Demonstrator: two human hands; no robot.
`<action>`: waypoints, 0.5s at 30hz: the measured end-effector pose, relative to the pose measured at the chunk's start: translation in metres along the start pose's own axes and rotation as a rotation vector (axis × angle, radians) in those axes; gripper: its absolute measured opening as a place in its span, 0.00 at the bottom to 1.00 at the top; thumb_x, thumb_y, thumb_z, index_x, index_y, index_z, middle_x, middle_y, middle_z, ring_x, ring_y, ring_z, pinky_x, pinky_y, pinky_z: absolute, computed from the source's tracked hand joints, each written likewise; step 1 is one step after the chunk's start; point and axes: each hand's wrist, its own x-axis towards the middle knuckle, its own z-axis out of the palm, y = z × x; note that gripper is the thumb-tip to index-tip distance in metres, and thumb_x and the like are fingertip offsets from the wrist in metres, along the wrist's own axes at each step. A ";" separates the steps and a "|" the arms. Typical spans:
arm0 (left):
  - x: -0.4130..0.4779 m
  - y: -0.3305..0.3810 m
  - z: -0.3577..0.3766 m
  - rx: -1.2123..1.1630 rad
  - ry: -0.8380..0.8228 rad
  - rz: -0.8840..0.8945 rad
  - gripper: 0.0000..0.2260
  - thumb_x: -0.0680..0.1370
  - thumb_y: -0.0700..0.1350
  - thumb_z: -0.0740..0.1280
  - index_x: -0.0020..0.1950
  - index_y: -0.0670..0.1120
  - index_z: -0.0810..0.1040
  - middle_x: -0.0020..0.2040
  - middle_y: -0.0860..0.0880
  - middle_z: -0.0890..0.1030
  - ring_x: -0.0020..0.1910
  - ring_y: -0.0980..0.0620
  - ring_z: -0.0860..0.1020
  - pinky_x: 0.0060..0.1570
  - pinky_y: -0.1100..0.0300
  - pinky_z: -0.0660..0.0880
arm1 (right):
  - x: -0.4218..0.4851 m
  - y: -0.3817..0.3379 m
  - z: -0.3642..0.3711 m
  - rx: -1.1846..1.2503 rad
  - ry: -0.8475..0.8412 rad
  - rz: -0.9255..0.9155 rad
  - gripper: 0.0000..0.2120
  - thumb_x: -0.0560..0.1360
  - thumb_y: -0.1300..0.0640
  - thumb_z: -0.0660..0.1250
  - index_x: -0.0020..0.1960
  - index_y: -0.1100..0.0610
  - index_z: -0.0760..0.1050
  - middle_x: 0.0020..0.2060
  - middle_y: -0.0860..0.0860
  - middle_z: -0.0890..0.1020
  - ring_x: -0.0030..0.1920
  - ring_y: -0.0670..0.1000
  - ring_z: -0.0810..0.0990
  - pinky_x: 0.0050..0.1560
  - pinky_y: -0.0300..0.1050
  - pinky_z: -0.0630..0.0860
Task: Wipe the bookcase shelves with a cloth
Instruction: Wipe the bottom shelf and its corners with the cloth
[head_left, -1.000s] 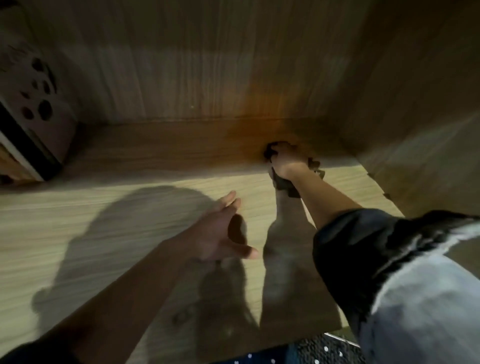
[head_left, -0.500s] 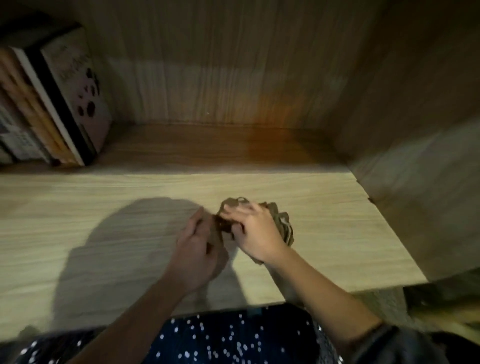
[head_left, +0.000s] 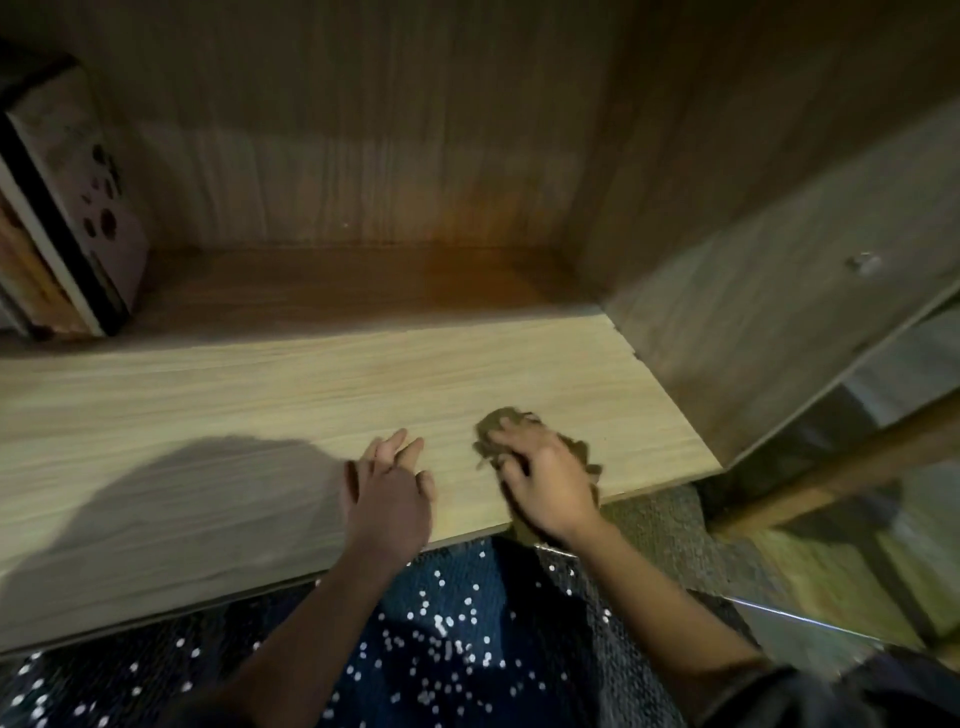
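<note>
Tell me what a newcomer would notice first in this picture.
The two hands stand out near the shelf's front edge. The right hand holds a crumpled brown cloth against the pale wooden shelf, and the left hand rests flat beside it. At the far left, books stand in the shadowed back corner.

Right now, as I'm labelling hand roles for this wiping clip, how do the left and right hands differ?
The left hand lies flat on the bare shelf with fingers extended, holding nothing; the right hand bends its fingers over the crumpled cloth. The right hand sits nearer the side panel, the left hand nearer mid-shelf. Both are palm-down near the shelf's front edge.
</note>
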 end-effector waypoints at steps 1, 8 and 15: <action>0.003 0.007 0.005 0.016 -0.022 0.000 0.22 0.81 0.48 0.55 0.75 0.49 0.58 0.77 0.52 0.52 0.75 0.49 0.46 0.74 0.49 0.45 | -0.007 -0.006 0.008 -0.017 -0.013 -0.065 0.18 0.78 0.57 0.59 0.68 0.50 0.70 0.69 0.46 0.69 0.71 0.49 0.62 0.71 0.44 0.56; 0.001 0.033 0.019 0.124 -0.067 0.012 0.24 0.81 0.49 0.54 0.77 0.50 0.51 0.77 0.53 0.46 0.76 0.49 0.42 0.71 0.45 0.37 | 0.003 0.075 -0.038 -0.087 0.095 0.251 0.18 0.78 0.57 0.59 0.67 0.52 0.70 0.69 0.51 0.70 0.70 0.55 0.64 0.71 0.49 0.58; 0.023 0.056 0.028 0.132 -0.125 0.092 0.23 0.81 0.48 0.54 0.76 0.53 0.53 0.77 0.56 0.49 0.76 0.54 0.45 0.72 0.49 0.38 | -0.026 0.029 -0.014 -0.155 0.011 0.023 0.23 0.76 0.51 0.50 0.69 0.50 0.68 0.69 0.49 0.69 0.69 0.54 0.64 0.70 0.49 0.60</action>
